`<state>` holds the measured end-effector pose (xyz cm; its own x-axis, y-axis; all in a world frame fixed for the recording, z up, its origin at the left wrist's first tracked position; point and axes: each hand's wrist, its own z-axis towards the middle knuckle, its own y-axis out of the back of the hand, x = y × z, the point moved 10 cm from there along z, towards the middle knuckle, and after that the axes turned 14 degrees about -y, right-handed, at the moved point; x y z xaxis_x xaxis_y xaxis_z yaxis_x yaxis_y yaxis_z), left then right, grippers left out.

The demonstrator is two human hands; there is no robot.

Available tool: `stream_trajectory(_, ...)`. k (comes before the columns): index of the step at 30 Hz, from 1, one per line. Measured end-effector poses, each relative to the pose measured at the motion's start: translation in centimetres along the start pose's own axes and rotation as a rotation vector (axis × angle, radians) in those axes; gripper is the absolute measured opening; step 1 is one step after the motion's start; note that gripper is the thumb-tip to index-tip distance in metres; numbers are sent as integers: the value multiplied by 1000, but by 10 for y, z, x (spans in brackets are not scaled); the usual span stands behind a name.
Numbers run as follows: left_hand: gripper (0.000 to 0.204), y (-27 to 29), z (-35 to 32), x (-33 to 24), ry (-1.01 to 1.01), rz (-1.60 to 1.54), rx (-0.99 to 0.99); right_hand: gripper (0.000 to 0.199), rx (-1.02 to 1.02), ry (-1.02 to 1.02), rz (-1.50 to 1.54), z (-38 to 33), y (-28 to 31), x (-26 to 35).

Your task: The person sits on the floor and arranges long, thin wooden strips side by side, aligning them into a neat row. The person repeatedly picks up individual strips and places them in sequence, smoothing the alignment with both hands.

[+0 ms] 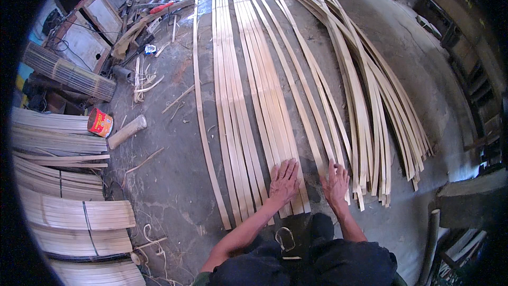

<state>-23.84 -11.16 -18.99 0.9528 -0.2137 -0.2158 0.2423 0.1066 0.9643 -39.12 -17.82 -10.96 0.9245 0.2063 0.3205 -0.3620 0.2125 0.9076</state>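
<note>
Long, pale bamboo strips lie lengthwise on the concrete floor in front of me. My left hand (284, 181) rests flat, fingers extended, on the near end of a close-set group of strips (263, 63). Just to its right, my right hand (336, 182) has bent fingers closed around the near end of a loose bamboo strip (313, 103); the hand partly hides the grip. Left of my left hand lies another side-by-side group (228, 85), and beyond it a single strip (199, 85).
A crossed heap of strips (365, 85) spreads on the right. Tied strip bundles (79, 212) are stacked at the left, near a red tin (100, 123) and a short wooden cylinder (127, 132). A rolled slatted mat (69, 71) and scraps lie farther back.
</note>
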Motion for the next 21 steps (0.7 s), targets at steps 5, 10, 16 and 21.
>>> stream_trajectory(5,64,2,-1,1,13,-67,-1,49,456,-194,71,-19,-57,-29)
stream_trajectory(10,63,7,0,-1,6,-60,-30,50,390,-250,333,-28,-53,-30)
stream_trajectory(16,62,9,0,-1,11,-58,-19,51,478,-187,336,-50,-69,-14)
stream_trajectory(21,62,9,1,-2,6,-76,-42,53,365,-124,425,-60,-75,-8)
